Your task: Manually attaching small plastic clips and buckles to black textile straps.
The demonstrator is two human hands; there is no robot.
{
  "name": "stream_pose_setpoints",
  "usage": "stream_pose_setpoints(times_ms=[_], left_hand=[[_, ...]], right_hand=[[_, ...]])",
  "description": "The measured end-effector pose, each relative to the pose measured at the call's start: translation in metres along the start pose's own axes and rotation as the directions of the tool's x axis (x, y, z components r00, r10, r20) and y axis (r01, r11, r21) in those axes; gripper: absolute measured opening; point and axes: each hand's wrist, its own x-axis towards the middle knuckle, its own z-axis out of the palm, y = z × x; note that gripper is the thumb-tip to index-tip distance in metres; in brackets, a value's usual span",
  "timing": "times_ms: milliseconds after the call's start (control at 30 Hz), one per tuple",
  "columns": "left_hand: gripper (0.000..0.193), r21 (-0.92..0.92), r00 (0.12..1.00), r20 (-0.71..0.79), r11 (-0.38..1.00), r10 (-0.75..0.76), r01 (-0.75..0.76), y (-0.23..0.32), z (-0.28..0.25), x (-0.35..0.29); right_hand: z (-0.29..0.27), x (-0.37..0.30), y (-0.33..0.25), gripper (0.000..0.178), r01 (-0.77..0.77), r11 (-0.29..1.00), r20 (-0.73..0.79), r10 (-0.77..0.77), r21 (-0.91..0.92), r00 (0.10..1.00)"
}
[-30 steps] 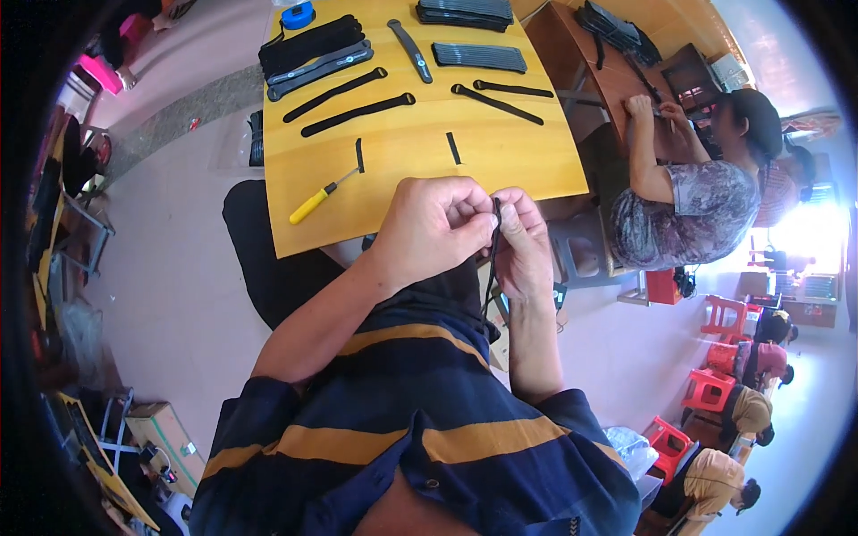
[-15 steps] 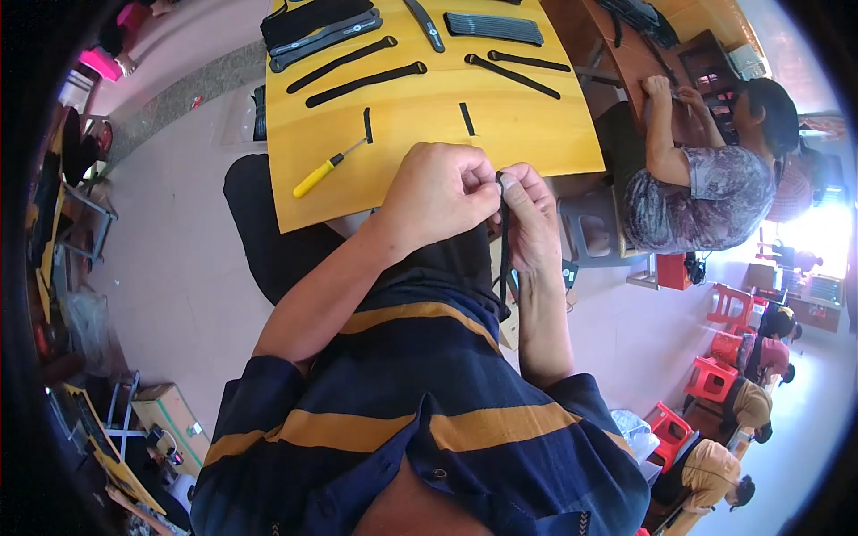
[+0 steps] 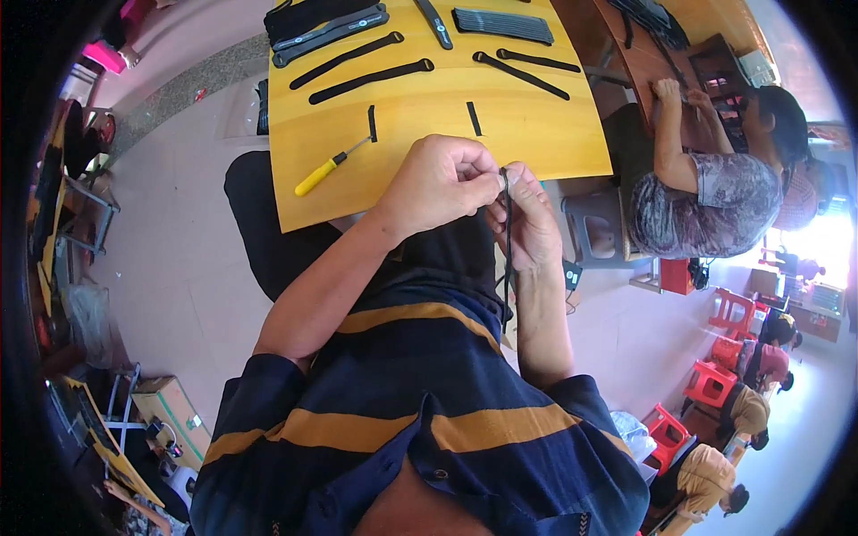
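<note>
Between both hands, just past the near edge of the yellow tabletop (image 3: 331,201), I hold a thin black strap (image 3: 508,241) whose loose end hangs down toward my lap. My left hand (image 3: 447,179) pinches at its top end. My right hand (image 3: 529,214) has thumb and fingers closed on the same end from the right. What exactly the fingertips grip is partly hidden. A yellow-handled screwdriver (image 3: 320,174) lies to the left, its tip by a short black strip (image 3: 373,123). Another short black strip (image 3: 474,118) lies beyond my hands.
Farther up the table lie black straps with end loops (image 3: 371,81) (image 3: 521,75), a bundle of grey straps (image 3: 503,26) and a dark stack (image 3: 329,31). At right, a co-worker (image 3: 715,196) sits at a brown table (image 3: 633,67). A grey stool (image 3: 592,228) stands between us.
Both hands stay together at the strap's top end, with small finger shifts. The hanging strap looks turned more edge-on. The table view has shifted slightly.
</note>
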Motion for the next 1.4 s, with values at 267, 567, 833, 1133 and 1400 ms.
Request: stream_pose_setpoints(times_ms=[267, 567, 833, 1133, 1400], left_hand=[[0.009, -0.018, 0.997, 0.048, 0.998, -0.066, 0.067, -0.001, 0.0, 0.005], [0.012, 0.073, 0.962, 0.257, 0.994, -0.096, 0.08, -0.023, 0.027, -0.025], [0.025, 0.138, 0.879, 0.444, 0.983, -0.173, 0.123, -0.013, 0.05, -0.043], [0.016, 0.063, 0.914, 0.382, 0.99, -0.139, 0.125, -0.027, 0.063, -0.048], [0.01, 0.266, 0.986, -0.03, 0.952, 0.165, -0.151, -0.029, 0.048, -0.036]], right_hand=[[-0.002, 0.006, 0.0, 0.017, -0.11, 0.976, -0.013, 0.114, 0.19, 0.993], [-0.026, 0.02, -0.01, 0.016, 0.005, 0.94, -0.115, 0.036, 0.34, 0.993], [-0.047, 0.025, -0.028, 0.015, 0.148, 0.898, -0.207, -0.066, 0.414, 0.976], [-0.068, 0.019, -0.036, 0.019, 0.317, 0.85, -0.239, -0.233, 0.421, 0.943], [-0.105, -0.016, -0.052, 0.014, 0.447, 0.835, -0.248, -0.382, 0.321, 0.89]])
